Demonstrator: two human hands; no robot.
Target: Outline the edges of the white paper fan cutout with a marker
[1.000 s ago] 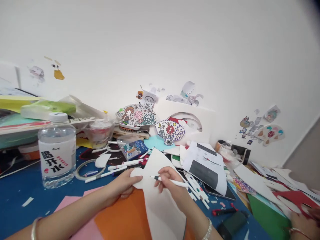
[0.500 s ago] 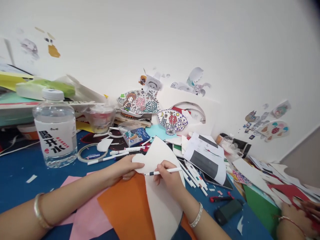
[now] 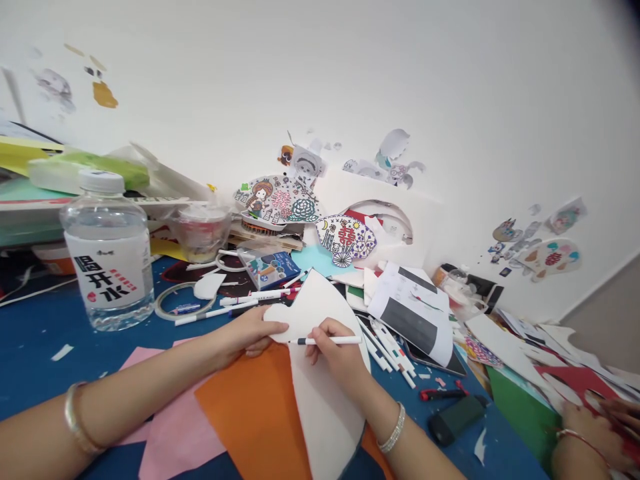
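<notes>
A white fan-shaped card (image 3: 327, 387) lies over orange paper (image 3: 255, 407) at the front centre. My left hand (image 3: 257, 332) pinches the card's upper left corner, thumb on top and fingers partly beneath. In my right hand (image 3: 333, 350) is a white marker (image 3: 345, 340), held nearly level, its dark tip pointing left at the card's left edge near my left thumb. Whether the tip touches the card is too small to tell. Pink paper (image 3: 180, 430) lies under my left forearm.
A large water bottle (image 3: 107, 253) stands on the left. Loose markers (image 3: 387, 347), a printed sheet (image 3: 415, 313) and a dark green object (image 3: 457, 420) lie right of the card. Another person's hand (image 3: 590, 433) is at far right on red paper (image 3: 575, 383).
The marker tip has shifted slightly up and left along the card's edge, with my right hand moving a little with it. My left hand keeps its hold.
</notes>
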